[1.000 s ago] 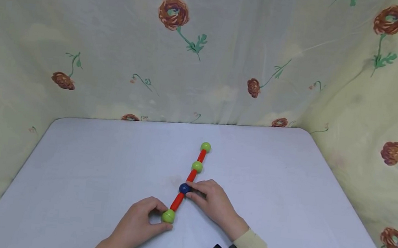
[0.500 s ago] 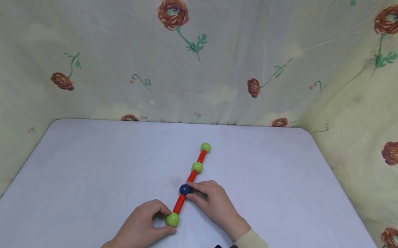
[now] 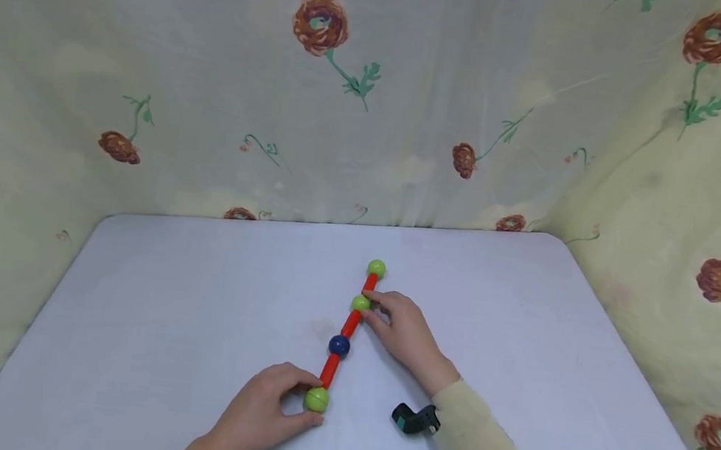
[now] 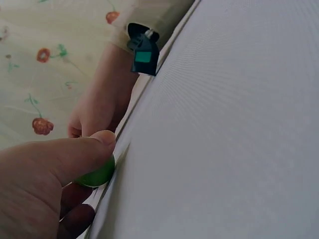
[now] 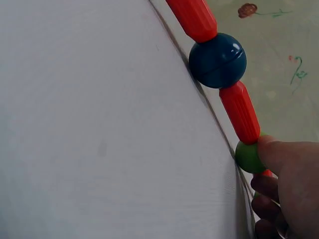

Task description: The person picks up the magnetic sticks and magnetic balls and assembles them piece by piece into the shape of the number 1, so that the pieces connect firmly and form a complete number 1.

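A chain of balls and red rods lies slantwise on the white table. My left hand (image 3: 266,411) pinches the near green ball (image 3: 317,400) between thumb and fingers; this green ball (image 4: 98,174) is partly hidden by the thumb in the left wrist view. Farther up, my right hand (image 3: 404,334) pinches the second green ball (image 3: 360,304), just below the far green ball (image 3: 376,268). Between the hands sits a dark blue ball (image 3: 339,346), untouched, joined by a red rod (image 5: 240,112) to the green ball (image 5: 249,158) at my right thumb.
The white table (image 3: 192,295) has rounded far corners. A flower-patterned curtain (image 3: 382,94) hangs behind it and along both sides. A black wrist camera (image 3: 416,419) sits at the right sleeve.
My right hand has let go of the blue ball and moved up the chain to the second green ball. The chain's near end, with my left hand, has swung slightly right.
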{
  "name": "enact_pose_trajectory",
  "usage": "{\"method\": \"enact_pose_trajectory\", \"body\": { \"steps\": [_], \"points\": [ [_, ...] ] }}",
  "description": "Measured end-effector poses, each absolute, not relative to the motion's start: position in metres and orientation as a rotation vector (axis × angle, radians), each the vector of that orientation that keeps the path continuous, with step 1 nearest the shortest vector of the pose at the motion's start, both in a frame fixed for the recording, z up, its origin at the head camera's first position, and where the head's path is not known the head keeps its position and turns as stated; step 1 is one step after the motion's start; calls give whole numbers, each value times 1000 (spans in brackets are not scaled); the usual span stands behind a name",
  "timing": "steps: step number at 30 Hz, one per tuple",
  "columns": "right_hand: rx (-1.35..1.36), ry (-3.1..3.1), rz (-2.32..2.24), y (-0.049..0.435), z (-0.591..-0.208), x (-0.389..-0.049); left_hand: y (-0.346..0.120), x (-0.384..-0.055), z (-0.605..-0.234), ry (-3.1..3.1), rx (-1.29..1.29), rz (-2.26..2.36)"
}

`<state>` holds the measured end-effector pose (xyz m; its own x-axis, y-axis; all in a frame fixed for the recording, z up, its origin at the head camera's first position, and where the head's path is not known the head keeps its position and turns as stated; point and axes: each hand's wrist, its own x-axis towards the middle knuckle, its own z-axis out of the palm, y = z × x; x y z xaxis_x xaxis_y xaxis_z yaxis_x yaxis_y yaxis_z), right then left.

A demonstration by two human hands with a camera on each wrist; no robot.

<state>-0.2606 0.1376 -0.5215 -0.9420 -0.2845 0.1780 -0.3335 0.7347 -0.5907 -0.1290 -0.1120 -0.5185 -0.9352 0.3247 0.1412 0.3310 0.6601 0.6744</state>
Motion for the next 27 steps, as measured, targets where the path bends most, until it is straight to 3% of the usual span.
{"method": "enact_pose_trajectory", "body": {
  "steps": [27],
  "points": [
    [808, -2843, 1220, 78, -523, -278, -137, -116, -509, -2994, -542, -1050]
  ]
}}
